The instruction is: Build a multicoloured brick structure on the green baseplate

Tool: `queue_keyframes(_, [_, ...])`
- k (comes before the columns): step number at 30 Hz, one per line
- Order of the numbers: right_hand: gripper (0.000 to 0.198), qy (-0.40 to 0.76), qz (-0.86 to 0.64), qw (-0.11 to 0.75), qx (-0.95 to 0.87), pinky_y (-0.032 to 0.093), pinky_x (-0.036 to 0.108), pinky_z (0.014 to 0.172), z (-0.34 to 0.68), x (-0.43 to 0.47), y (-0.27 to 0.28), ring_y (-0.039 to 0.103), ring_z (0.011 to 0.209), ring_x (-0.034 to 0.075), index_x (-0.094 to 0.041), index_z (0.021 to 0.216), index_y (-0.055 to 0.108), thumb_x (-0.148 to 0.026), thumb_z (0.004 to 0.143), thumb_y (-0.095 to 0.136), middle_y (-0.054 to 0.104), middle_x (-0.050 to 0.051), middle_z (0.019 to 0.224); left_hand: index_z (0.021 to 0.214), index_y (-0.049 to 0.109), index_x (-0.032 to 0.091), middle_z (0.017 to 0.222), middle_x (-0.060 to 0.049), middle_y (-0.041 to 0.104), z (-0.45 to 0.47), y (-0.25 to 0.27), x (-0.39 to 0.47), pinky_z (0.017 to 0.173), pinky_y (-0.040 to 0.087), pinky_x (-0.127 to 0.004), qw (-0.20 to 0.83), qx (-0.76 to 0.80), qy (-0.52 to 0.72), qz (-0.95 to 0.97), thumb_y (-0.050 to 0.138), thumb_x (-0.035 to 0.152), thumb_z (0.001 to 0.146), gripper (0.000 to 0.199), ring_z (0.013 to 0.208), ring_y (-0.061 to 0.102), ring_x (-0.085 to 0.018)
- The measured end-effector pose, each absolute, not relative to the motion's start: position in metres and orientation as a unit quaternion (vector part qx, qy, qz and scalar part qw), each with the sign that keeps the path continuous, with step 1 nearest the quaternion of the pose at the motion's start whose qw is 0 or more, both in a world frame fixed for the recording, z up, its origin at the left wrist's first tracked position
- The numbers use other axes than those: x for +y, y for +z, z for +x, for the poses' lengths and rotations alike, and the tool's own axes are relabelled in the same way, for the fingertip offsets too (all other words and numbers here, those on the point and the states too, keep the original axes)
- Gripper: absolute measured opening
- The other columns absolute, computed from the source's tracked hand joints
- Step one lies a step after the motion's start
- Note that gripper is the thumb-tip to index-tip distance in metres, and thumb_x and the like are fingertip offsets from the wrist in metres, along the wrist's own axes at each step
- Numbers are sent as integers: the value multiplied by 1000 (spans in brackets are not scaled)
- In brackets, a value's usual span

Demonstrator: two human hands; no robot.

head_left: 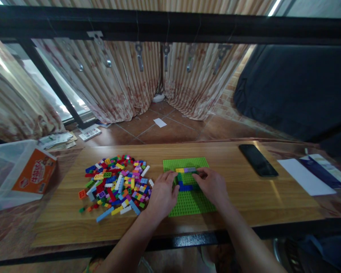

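A bright green baseplate (193,206) lies on the wooden table with a low frame of bricks on it. The frame's far side is a row with a yellow brick (180,170), a purple piece and a grey brick (191,170); blue bricks (185,188) form its near side. My left hand (162,195) is at the frame's left side, thumb and index finger apart, fingertips near the yellow brick. My right hand (211,185) is at the right end, thumb and index finger drawn together beside the grey brick. What lies between them is hidden.
A heap of mixed loose bricks (119,185) spreads left of the baseplate. A clear plastic box (10,170) with an orange label stands at the far left. A black phone (258,160) and white paper (304,178) lie right. A dark metal bar (170,26) crosses beyond the table.
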State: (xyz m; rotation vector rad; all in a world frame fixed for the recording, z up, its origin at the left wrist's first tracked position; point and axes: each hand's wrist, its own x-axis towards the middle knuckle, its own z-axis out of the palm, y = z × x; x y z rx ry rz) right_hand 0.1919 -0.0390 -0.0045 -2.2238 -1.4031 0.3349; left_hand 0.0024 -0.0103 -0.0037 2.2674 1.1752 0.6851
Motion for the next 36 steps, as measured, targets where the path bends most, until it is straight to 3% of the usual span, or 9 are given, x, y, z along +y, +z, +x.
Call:
queue_keyframes(21, [32,134,-803,292,-503,44,29,65,200,-36,1,66,73,19,-18,89,73,-42,88,51,75,8,84,123,57,13,129,-12,58,3,-5,-12,106,43,-43,220,423,212,853,55,14,85,38,118,53,-26])
queue_keyframes(36, [31,156,-796,275,-516,40,29,61,210,-27,-12,61,63,17,-20,71,67,-49,78,62,69,4,67,124,56,13,130,-13,58,3,-2,-14,108,41,-42,221,422,201,856,55,14,86,38,120,53,-25])
